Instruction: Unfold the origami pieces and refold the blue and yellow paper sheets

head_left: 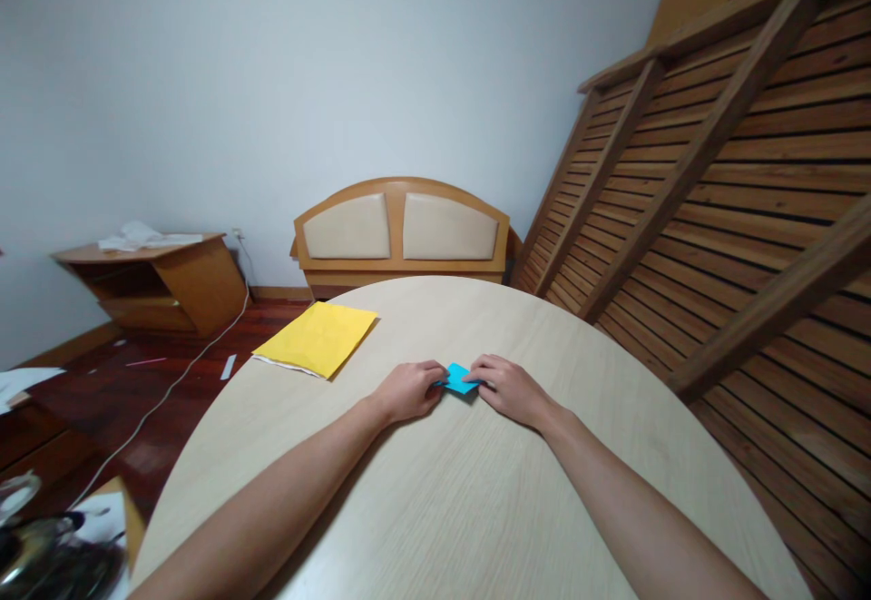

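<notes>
A small blue folded paper (460,378) lies on the round pale wooden table (476,491), near its middle. My left hand (409,390) pinches the paper's left edge with curled fingers. My right hand (507,388) presses on its right edge, fingertips on the paper. Both forearms stretch across the table toward the paper. Most of the paper is hidden under my fingers.
A stack of yellow paper (317,338) lies at the table's far left edge. Behind the table stand a wooden headboard (403,233) and slatted wooden frames (735,219) leaning at right. A low wooden cabinet (160,280) stands at left; a white cable (170,387) crosses the floor.
</notes>
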Tool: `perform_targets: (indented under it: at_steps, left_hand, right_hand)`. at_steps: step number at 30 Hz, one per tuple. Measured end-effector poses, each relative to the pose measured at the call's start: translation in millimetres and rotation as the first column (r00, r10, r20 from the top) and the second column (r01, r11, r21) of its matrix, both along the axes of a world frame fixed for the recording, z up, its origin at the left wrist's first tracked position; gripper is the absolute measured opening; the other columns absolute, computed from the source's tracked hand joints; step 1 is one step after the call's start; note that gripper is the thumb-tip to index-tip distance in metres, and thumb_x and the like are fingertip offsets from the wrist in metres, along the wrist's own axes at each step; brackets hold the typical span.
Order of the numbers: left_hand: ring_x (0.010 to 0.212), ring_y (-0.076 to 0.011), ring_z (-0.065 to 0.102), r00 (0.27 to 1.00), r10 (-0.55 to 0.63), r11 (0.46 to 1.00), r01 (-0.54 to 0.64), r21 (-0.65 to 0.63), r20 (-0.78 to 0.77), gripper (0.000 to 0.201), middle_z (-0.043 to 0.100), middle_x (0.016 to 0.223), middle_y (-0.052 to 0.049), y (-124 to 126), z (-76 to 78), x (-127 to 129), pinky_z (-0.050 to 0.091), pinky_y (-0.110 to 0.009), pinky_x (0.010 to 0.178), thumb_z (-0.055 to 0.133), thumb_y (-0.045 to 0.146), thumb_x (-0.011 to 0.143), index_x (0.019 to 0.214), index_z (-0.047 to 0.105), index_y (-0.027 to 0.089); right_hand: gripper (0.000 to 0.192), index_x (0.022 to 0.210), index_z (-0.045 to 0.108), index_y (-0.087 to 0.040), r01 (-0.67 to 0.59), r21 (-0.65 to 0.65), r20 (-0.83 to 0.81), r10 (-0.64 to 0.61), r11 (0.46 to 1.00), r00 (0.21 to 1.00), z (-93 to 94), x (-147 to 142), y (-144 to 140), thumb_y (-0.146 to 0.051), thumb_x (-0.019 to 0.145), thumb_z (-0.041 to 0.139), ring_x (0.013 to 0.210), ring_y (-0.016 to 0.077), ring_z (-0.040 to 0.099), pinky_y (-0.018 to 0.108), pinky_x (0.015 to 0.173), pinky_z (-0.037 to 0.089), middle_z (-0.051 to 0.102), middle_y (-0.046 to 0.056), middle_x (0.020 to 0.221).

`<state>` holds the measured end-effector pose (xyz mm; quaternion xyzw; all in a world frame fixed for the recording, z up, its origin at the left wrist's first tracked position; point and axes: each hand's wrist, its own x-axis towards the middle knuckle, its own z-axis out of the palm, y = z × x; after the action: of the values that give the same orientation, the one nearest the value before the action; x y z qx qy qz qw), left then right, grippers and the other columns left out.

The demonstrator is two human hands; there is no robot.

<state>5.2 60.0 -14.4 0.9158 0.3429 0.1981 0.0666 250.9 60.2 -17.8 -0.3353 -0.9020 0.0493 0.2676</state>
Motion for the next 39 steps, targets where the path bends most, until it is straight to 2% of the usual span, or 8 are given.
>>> perform_targets:
  at_steps: [7, 13, 20, 24, 29, 31, 36, 39]
  left_hand:
    - [0.090, -0.0215, 0.067, 0.999, -0.046, 0.999, 0.046, 0.022, 0.017, 0.016, 0.070, 0.105, -0.008, -5.3, 7.0, -0.8, 0.051, -0.029, 0.078, 0.056, 0.028, 0.088, 0.096, 0.068, 0.023]
    - [0.090, -0.0221, 0.067, 0.999, -0.047, 0.999, 0.047, 0.023, -0.003, 0.014, 0.069, 0.100, -0.008, -6.1, 9.2, 0.9, 0.051, -0.030, 0.080, 0.056, 0.030, 0.088, 0.094, 0.067, 0.023]
    - [0.103, -0.0224, 0.065, 0.996, -0.081, 0.997, 0.081, 0.005, 0.029, 0.013, 0.069, 0.106, -0.006, -5.9, 9.0, 3.1, 0.049, -0.031, 0.092, 0.055, 0.024, 0.087, 0.096, 0.064, 0.024]
    - [0.113, -0.0232, 0.061, 0.992, -0.100, 0.995, 0.101, -0.010, 0.074, 0.013, 0.069, 0.110, -0.006, -5.6, 8.4, 2.0, 0.046, -0.033, 0.100, 0.056, 0.023, 0.087, 0.097, 0.064, 0.025]
    - [0.109, -0.0246, 0.062, 0.996, -0.088, 0.996, 0.087, 0.029, 0.031, 0.016, 0.066, 0.121, -0.008, -7.2, 10.9, 1.1, 0.048, -0.034, 0.094, 0.055, 0.028, 0.090, 0.102, 0.065, 0.024]
    - [0.104, -0.0246, 0.063, 0.997, -0.067, 0.995, 0.069, 0.072, -0.029, 0.018, 0.066, 0.117, -0.010, -7.9, 12.7, 1.4, 0.049, -0.034, 0.089, 0.052, 0.031, 0.092, 0.101, 0.065, 0.022]
    - [0.088, -0.0229, 0.064, 0.989, -0.073, 0.987, 0.090, 0.132, -0.125, 0.016, 0.068, 0.095, -0.009, -7.3, 14.7, 1.4, 0.048, -0.031, 0.076, 0.051, 0.028, 0.092, 0.095, 0.065, 0.021]
    - [0.083, -0.0218, 0.064, 0.986, -0.079, 0.984, 0.100, 0.145, -0.147, 0.014, 0.068, 0.088, -0.008, -6.4, 14.5, 1.3, 0.047, -0.029, 0.070, 0.051, 0.021, 0.090, 0.095, 0.064, 0.021]
  right_hand:
    - [0.037, 0.105, 0.073, -0.024, -0.055, -0.026, -0.039, 0.054, 0.998, 0.998, 3.4, -1.2, -5.6, -0.007, 0.077, 0.056, 0.104, 0.0232, 0.062, 0.039, 0.094, 0.048, 0.070, 0.006, 0.109]
    - [0.058, 0.134, 0.056, -0.018, -0.004, -0.111, 0.006, 0.005, 0.994, 1.000, 1.9, -4.8, -9.6, -0.017, 0.077, 0.060, 0.126, 0.0279, 0.053, 0.044, 0.108, 0.041, 0.061, 0.013, 0.133]
    - [0.066, 0.142, 0.048, -0.016, 0.058, -0.167, 0.030, -0.054, 0.984, 0.998, -7.3, -7.2, -5.4, -0.020, 0.078, 0.062, 0.134, 0.0304, 0.046, 0.047, 0.111, 0.037, 0.051, 0.018, 0.143]
    - [0.062, 0.140, 0.050, -0.018, 0.044, -0.168, -0.004, -0.045, 0.985, 0.999, -9.6, -5.3, -4.1, -0.020, 0.079, 0.062, 0.131, 0.0296, 0.049, 0.048, 0.110, 0.038, 0.054, 0.017, 0.141]
    - [0.058, 0.139, 0.052, -0.020, 0.019, -0.149, -0.020, -0.022, 0.989, 1.000, -6.0, -4.1, -4.9, -0.020, 0.082, 0.060, 0.131, 0.0286, 0.049, 0.047, 0.110, 0.038, 0.056, 0.014, 0.138]
    - [0.053, 0.134, 0.056, -0.020, -0.004, -0.133, -0.033, 0.000, 0.991, 0.999, -1.9, -4.6, -6.2, -0.018, 0.081, 0.061, 0.128, 0.0277, 0.050, 0.045, 0.108, 0.040, 0.061, 0.012, 0.133]
    - [0.028, 0.104, 0.068, -0.022, -0.069, -0.074, -0.045, 0.066, 0.995, 0.997, 7.0, -5.1, -8.5, -0.012, 0.078, 0.062, 0.111, 0.0249, 0.057, 0.042, 0.099, 0.045, 0.068, 0.008, 0.115]
    - [0.025, 0.102, 0.069, -0.022, -0.072, -0.058, -0.016, 0.071, 0.996, 0.997, 7.0, -4.3, -7.3, -0.012, 0.081, 0.061, 0.109, 0.0244, 0.058, 0.041, 0.097, 0.046, 0.068, 0.008, 0.114]
